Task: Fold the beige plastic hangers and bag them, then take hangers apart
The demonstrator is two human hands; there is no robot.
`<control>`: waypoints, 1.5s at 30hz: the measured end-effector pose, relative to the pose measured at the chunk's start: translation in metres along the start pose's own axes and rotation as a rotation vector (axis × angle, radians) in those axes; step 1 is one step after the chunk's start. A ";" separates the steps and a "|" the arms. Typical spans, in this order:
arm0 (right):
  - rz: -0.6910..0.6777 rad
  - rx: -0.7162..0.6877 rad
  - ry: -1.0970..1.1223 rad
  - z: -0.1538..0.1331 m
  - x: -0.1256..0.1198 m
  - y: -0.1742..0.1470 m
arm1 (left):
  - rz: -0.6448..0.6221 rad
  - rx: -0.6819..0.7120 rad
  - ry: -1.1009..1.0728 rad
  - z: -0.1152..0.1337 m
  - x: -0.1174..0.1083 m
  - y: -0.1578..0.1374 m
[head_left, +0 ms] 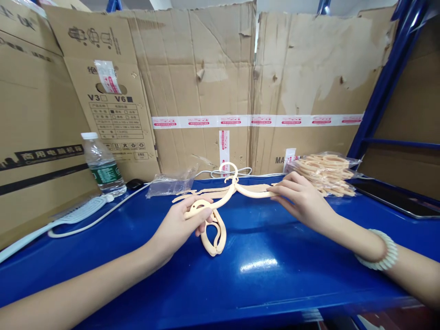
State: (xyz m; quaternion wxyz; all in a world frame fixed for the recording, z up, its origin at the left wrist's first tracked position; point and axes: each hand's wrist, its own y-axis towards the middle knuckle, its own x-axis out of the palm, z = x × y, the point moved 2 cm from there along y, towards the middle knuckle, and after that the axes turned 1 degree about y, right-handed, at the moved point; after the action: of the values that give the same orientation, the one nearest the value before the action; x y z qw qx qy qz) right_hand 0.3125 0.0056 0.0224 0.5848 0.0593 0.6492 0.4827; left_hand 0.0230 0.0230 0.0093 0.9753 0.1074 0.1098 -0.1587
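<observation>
Between both hands a cream plastic folding hanger [225, 198] is held up over the blue table, its hook upward and its two arms spread. My left hand [182, 217] is closed round the left arm's end, thumb on top. The fingers of my right hand [297, 197] pinch the tip of the right arm. Below the left hand a folded cream hanger [222, 233] shows; whether the hand also touches it I cannot tell. Behind, more cream hangers [206, 193] lie on the table, partly hidden by the held one.
At the right back sits a stack of bagged hangers [323, 172], with a black tablet-like slab [395, 197] beside it. A clear plastic bag [172, 182], a water bottle [105, 167], a black mouse [135, 184] and a white hairbrush-like item [80, 210] stand or lie leftward. Cardboard [195, 87] walls the back.
</observation>
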 end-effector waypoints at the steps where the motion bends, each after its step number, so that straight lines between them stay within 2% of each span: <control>1: -0.005 0.015 -0.088 0.000 0.001 -0.001 | 0.013 0.006 -0.016 -0.001 -0.001 0.001; 6: -0.036 0.090 -0.349 -0.007 0.002 -0.007 | 0.020 -0.020 -0.066 -0.008 0.000 0.000; 10: -0.003 0.068 -0.403 -0.012 -0.001 -0.005 | 0.062 -0.038 -0.045 -0.009 0.000 -0.001; 12: 0.029 0.073 -0.363 -0.013 -0.002 -0.004 | 0.050 -0.036 -0.088 -0.008 0.001 -0.001; 17: 0.108 0.122 0.012 -0.012 -0.002 -0.004 | 0.055 -0.004 -0.185 -0.007 0.000 0.000; 20: 0.129 0.210 0.259 -0.006 0.002 -0.003 | 0.049 -0.020 -0.215 -0.009 -0.001 0.001; 26: 0.026 0.468 0.667 0.012 0.012 -0.002 | 0.024 -0.040 -0.240 -0.014 -0.001 0.002; 28: 0.018 0.519 0.750 0.014 0.011 -0.001 | 0.025 -0.053 -0.268 -0.015 -0.001 0.003; 34: -0.016 0.541 0.884 0.012 0.007 0.003 | 0.014 -0.083 -0.315 -0.019 -0.002 0.004; 45: -0.016 0.695 1.216 0.024 0.016 -0.001 | 0.153 -0.024 -0.357 -0.002 -0.001 0.000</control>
State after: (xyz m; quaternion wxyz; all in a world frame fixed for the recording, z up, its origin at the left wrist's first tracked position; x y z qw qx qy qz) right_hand 0.3272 0.0288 0.0141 0.0686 -0.0424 0.9784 0.1904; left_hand 0.0213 0.0235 0.0073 0.9897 0.0738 -0.0716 -0.0993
